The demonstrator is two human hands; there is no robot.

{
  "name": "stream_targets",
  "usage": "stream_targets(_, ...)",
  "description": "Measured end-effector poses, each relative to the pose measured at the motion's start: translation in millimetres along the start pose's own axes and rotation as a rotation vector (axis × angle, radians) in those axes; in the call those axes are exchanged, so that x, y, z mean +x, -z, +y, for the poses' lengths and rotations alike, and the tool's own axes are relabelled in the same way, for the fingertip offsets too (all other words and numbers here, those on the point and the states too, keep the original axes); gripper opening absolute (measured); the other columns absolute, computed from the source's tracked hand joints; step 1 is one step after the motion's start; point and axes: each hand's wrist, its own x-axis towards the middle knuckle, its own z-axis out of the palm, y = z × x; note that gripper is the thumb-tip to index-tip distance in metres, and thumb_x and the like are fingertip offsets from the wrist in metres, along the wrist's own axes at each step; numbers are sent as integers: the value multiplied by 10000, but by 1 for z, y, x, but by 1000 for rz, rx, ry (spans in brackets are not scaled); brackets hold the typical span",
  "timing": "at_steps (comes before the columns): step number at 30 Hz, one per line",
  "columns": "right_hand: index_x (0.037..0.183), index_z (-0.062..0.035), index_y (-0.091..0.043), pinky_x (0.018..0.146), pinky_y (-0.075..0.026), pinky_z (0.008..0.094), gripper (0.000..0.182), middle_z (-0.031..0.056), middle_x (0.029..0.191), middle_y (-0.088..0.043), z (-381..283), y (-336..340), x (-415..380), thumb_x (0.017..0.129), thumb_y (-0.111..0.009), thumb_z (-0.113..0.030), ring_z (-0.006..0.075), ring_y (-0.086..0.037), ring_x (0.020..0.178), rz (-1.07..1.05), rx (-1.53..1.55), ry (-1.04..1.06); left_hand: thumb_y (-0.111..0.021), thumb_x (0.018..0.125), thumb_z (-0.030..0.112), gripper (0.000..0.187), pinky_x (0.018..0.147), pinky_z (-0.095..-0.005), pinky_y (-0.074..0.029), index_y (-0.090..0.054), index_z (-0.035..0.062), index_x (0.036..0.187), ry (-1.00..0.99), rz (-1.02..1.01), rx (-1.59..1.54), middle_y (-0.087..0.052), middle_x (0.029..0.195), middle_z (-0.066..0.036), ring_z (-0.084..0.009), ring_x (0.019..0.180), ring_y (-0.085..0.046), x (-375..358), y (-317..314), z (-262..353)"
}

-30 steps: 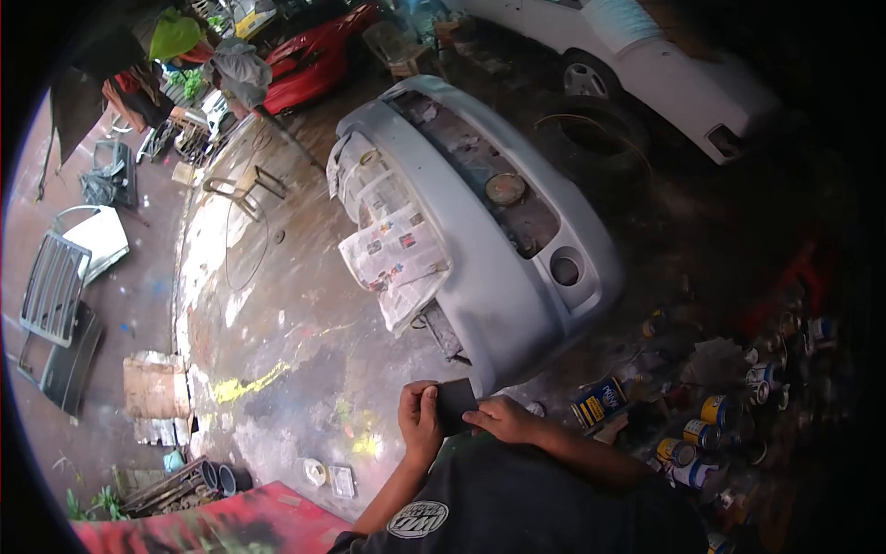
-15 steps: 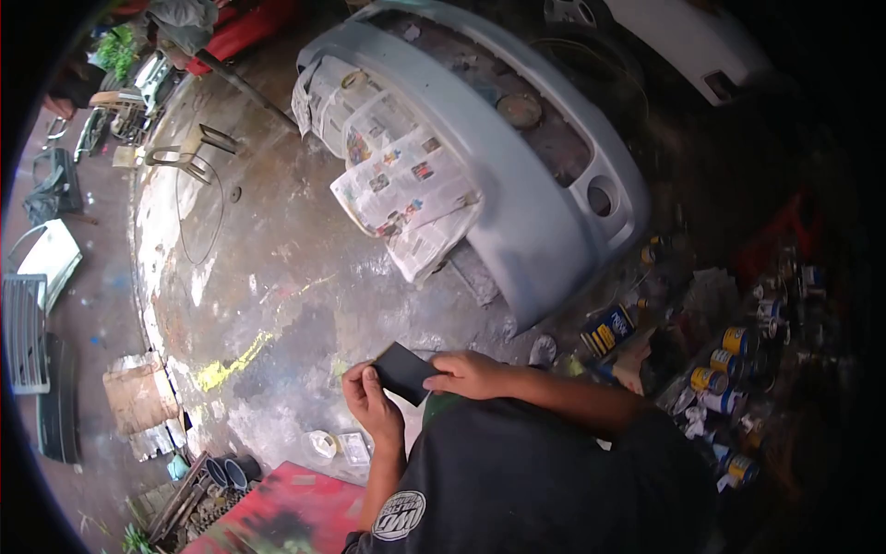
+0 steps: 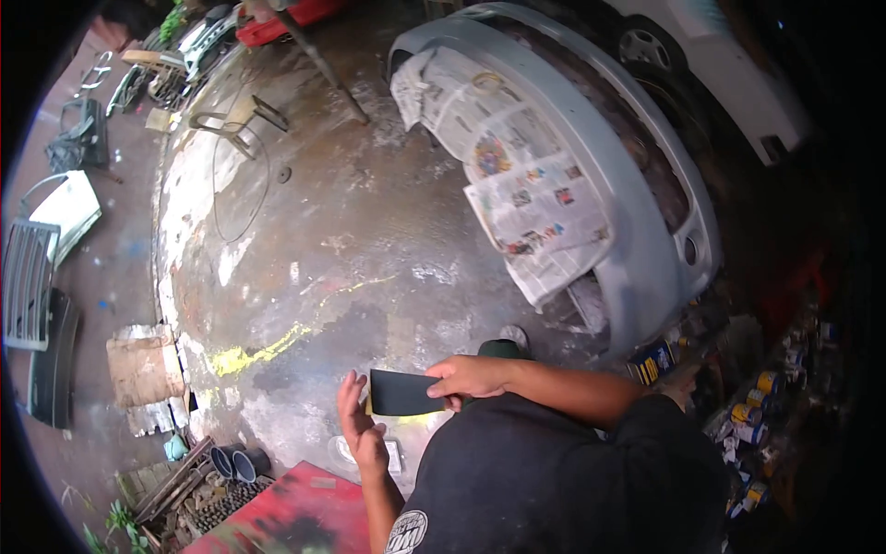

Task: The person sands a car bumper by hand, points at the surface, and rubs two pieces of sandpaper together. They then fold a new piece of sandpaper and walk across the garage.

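Observation:
A dark rectangular sheet (image 3: 402, 392) with a yellowish lower edge is in front of my body. My right hand (image 3: 469, 379) pinches its right end between thumb and fingers. At the sheet's left edge is my left hand (image 3: 362, 427), its fingers stretched upward and apart; whether it touches the edge is hard to tell. Beyond the hands, to the upper right, stands a grey car bumper (image 3: 604, 148), with printed newspaper (image 3: 535, 203) spread along its left side.
A red panel (image 3: 295, 512) lies at the lower left, near black pots (image 3: 249, 464) and cardboard (image 3: 143, 369). Several cans (image 3: 746, 413) stand at the right. A stool (image 3: 242, 115) is at the upper left, and a pole (image 3: 323, 69) leans near the bumper.
The view has swung left, so the bumper appears farther right. The sheet has turned to lie nearly level, and my left hand's fingers have opened from its edge.

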Motion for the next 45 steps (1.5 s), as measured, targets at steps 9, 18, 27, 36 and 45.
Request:
stream_targets(9, 1380, -14, -496, 685, -523, 260, 419, 59, 945, -626, -77, 44, 99, 1008, -561, -196, 121, -633, 788, -59, 34, -106, -667, 721, -88, 279, 983, -410, -450, -648, 33, 972, -126, -175, 621, -652, 1161, -168, -331, 1162, -586, 111, 66, -19)
stream_targets(18, 1288, 24, -516, 731, -525, 261, 382, 91, 976, -647, -259, 104, 232, 999, -585, -216, 137, -661, 844, 175, -375, 173, -656, 933, 54, 142, 624, -262, -521, -624, -13, 1054, 308, 220, 144, -654, 908, -73, -120, 759, -616, 304, 79, -60)
stream_targets(27, 1399, -23, -437, 876, -506, 311, 494, 99, 1171, -605, -418, 153, 415, 951, -615, -132, 194, -641, 997, -217, -478, -92, -584, 918, -8, 122, 555, -287, -540, -575, -2, 1040, 214, 351, -212, -633, 926, -111, -172, 742, -623, 462, 168, -105)
stream_targets(36, 1493, -86, -411, 1149, -266, 296, 752, 127, 1528, -407, -534, 215, 595, 755, -510, 15, 222, -364, 1403, -51, -577, 187, -628, 939, 79, 312, 797, -324, -548, -577, 8, 1238, 453, 177, 61, -660, 1087, -108, -170, 965, -633, 687, 267, -180)
stream_targets(45, 1395, -239, -482, 1006, -375, 641, 484, 83, 1509, -410, -418, 507, 543, 922, -570, -289, 343, -414, 1340, 1066, -132, -140, -651, 937, 227, 396, 887, -369, -514, -598, 32, 1279, 292, -443, 666, -632, 1237, -187, -314, 1121, -621, 906, 322, -163)
